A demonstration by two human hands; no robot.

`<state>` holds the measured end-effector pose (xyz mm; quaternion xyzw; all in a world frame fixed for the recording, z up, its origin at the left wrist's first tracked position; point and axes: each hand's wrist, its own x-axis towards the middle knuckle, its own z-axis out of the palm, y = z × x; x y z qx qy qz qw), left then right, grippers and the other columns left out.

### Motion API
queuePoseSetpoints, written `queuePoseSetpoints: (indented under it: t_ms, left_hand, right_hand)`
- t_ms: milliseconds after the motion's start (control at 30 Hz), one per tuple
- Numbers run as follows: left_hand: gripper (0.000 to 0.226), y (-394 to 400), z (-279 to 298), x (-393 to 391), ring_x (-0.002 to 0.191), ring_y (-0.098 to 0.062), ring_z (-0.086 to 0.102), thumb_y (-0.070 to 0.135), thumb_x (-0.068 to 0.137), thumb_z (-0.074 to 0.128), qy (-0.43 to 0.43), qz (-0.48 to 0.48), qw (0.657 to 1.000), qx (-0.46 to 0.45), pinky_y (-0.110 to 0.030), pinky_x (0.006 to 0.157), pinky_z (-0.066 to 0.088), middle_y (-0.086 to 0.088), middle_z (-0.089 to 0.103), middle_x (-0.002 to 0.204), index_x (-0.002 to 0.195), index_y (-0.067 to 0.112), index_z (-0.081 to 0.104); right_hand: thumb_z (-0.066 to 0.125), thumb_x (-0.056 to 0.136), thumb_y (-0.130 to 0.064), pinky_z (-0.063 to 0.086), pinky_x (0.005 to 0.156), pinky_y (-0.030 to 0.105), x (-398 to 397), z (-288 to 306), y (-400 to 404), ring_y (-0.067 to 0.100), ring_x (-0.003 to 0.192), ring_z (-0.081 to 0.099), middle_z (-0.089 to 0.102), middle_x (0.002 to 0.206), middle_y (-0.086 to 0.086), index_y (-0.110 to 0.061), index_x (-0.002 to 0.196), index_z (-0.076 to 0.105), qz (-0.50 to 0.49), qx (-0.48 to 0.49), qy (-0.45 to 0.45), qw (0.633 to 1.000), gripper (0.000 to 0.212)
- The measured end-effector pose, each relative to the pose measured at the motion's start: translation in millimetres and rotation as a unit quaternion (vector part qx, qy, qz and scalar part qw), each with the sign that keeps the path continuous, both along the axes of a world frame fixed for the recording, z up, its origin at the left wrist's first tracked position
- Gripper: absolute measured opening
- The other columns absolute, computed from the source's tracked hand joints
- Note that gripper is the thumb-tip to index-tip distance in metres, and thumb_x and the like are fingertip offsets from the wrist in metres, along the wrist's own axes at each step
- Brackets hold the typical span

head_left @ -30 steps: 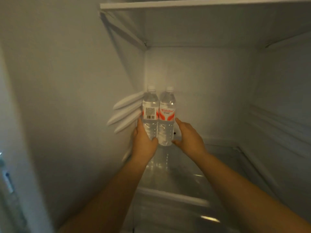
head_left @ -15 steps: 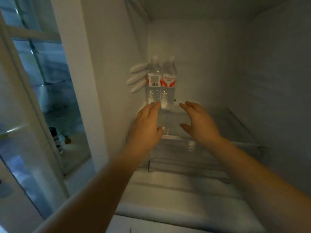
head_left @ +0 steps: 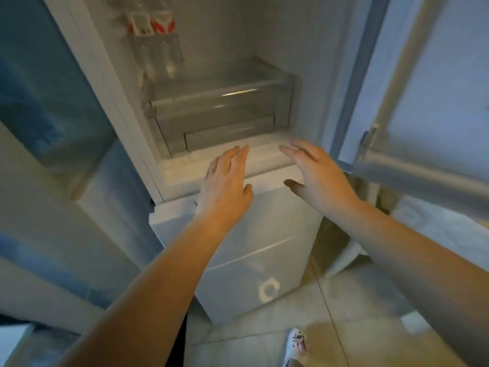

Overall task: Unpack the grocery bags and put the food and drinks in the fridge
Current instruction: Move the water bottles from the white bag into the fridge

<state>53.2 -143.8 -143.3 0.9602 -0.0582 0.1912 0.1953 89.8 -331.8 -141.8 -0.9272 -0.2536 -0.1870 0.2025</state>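
Observation:
Two clear water bottles with red and white labels stand side by side at the back left of the fridge's glass shelf, blurred and cut off by the top edge. My left hand and my right hand hover outside the fridge, in front of its lower front edge. Both are empty with fingers spread, palms facing each other. A ring sits on my left hand.
A clear crisper drawer sits under the shelf. The open fridge door stands at the right. Below my hands is the closed white freezer door. A window is at the left. My shoe rests on the tiled floor.
Both hands let go of the two bottles and drew back out of the fridge. My view dropped downward, so the bottles now sit at the top edge.

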Motion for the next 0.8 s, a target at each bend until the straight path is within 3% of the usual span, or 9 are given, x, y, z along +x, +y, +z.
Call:
queuePoseSetpoints:
  t_ms: [300,567,800]
  left_hand:
    - [0.069,-103,-78,-58,0.133,-0.026,0.032,0.019,0.086,0.059,0.087,-0.158,0.981,0.065,-0.042,0.111,0.028,-0.006,0.034,0.147,0.146,0.018,0.026]
    - [0.067,-275,-122,-103,0.128,-0.028,0.039,0.017,0.082,0.065,0.149,-0.314,0.933,0.092,-0.041,0.106,0.035,-0.009,0.041,0.141,0.142,0.013,0.035]
    - [0.065,-454,-138,-156,0.131,-0.025,0.037,0.025,0.086,0.063,0.147,-0.385,0.906,0.093,-0.040,0.106,0.035,-0.006,0.039,0.143,0.142,0.015,0.033]
  right_hand:
    - [0.070,0.080,-0.017,0.031,0.108,0.038,-132,-75,-136,0.025,0.135,0.030,0.033,0.149,0.004,-0.020,0.141,0.038,-0.176,-0.017,0.106,0.979,0.069]
    - [0.071,0.079,-0.017,0.039,0.101,0.044,-259,-121,-298,0.030,0.132,0.037,0.036,0.147,0.008,-0.020,0.139,0.040,-0.345,0.013,0.166,0.924,0.068]
    - [0.073,0.078,-0.017,0.034,0.103,0.041,-342,-128,-463,0.034,0.130,0.038,0.038,0.144,0.014,-0.015,0.137,0.044,-0.422,0.001,0.187,0.887,0.067]
